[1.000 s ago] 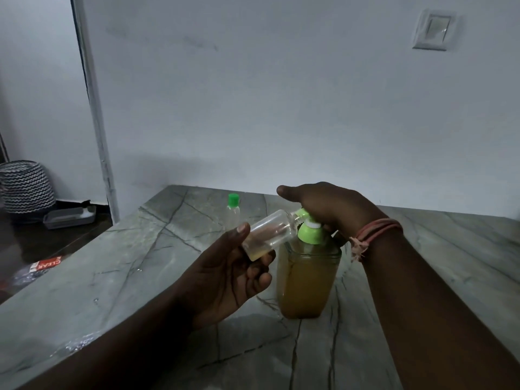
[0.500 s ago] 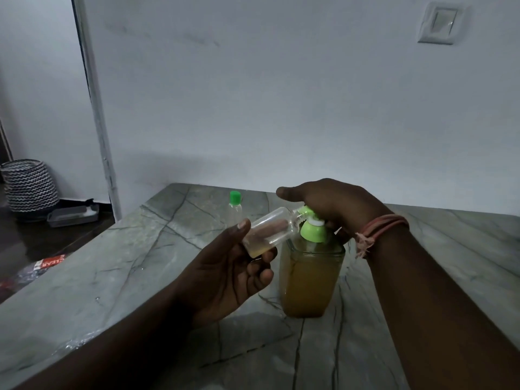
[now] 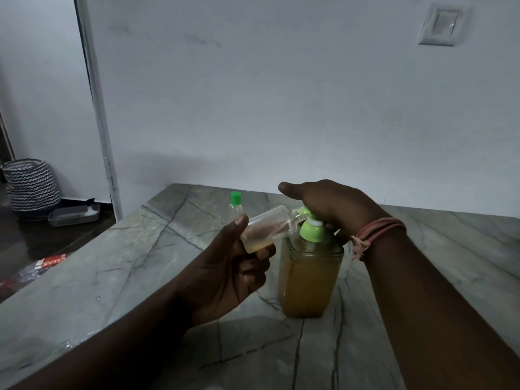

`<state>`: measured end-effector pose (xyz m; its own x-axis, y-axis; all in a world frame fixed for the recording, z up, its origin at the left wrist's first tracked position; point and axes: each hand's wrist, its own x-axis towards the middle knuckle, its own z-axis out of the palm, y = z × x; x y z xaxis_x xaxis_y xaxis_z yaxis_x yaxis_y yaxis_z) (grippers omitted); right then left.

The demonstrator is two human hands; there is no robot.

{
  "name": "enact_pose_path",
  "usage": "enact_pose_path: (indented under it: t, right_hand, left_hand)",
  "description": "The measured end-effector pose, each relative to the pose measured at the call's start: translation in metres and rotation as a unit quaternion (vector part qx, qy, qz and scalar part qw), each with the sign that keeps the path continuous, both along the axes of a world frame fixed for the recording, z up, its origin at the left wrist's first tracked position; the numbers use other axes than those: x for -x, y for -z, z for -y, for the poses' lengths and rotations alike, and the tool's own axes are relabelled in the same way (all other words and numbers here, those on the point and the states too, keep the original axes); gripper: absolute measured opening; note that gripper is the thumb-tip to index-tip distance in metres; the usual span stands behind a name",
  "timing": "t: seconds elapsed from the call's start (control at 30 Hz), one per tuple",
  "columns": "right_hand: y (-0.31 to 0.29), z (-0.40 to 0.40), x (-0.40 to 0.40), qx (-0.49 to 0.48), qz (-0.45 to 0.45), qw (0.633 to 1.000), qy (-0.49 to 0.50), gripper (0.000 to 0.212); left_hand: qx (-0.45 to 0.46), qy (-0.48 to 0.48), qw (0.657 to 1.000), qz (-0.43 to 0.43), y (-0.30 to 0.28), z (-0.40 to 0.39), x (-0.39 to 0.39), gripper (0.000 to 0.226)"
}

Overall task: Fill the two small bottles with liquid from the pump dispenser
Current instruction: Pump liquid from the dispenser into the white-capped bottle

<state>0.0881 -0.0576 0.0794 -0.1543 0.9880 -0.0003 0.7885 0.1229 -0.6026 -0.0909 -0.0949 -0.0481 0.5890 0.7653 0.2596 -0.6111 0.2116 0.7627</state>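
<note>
A square pump dispenser (image 3: 308, 280) full of amber liquid stands on the marble table (image 3: 140, 263), with a green pump head (image 3: 311, 228) on top. My right hand (image 3: 329, 204) lies flat over the pump head and presses on it. My left hand (image 3: 233, 266) grips a small clear bottle (image 3: 267, 226), tilted with its mouth at the green nozzle; a little amber liquid sits at its lower end. A second small bottle with a green cap (image 3: 235, 202) stands upright further back on the table.
A white wall with a light switch (image 3: 440, 23) rises behind the table. Left of the table's edge, on the dark floor, sit a zigzag-patterned basket (image 3: 31, 187), a grey tray (image 3: 74, 216) and a red-labelled packet (image 3: 42, 266).
Both hands and the tilted bottle keep nearly the same pose. The pump head under my right hand has risen slightly, showing more of its white stem.
</note>
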Motion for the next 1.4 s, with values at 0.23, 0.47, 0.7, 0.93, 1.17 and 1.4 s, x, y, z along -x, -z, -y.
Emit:
enact_pose_path:
  t: [0.23,0.47,0.7,0.93,1.17,1.4]
  right_hand:
    - [0.0016,-0.0026,-0.0069,0.031,-0.048,0.998,0.026,0.072]
    - [0.0002,-0.0028,-0.0015,0.009,-0.003,1.000,-0.004,0.066]
    - [0.0030,-0.0055,-0.0073,0.042,-0.050,0.998,0.024,0.077]
    - [0.0005,-0.0043,-0.0029,0.025,0.010,1.000,0.004,0.056]
    - [0.0031,-0.0042,-0.0055,0.040,-0.048,0.998,0.010,0.079]
    - [0.0001,-0.0037,-0.0037,0.029,0.003,1.000,0.009,0.057]
  left_hand:
    - [0.007,0.000,1.000,0.002,0.0011,0.0043,-0.0003,0.077]
    - [-0.004,-0.002,1.000,-0.012,0.0004,0.0019,0.0008,0.066]
    - [-0.016,0.003,1.000,-0.009,0.0025,0.0038,-0.0017,0.063]
    - [0.003,-0.015,1.000,-0.006,0.0047,0.0020,-0.0006,0.066]
    - [-0.004,0.009,1.000,0.000,0.0075,0.0002,-0.0018,0.061]
    - [0.012,-0.010,1.000,0.004,0.0065,0.0000,-0.0016,0.063]
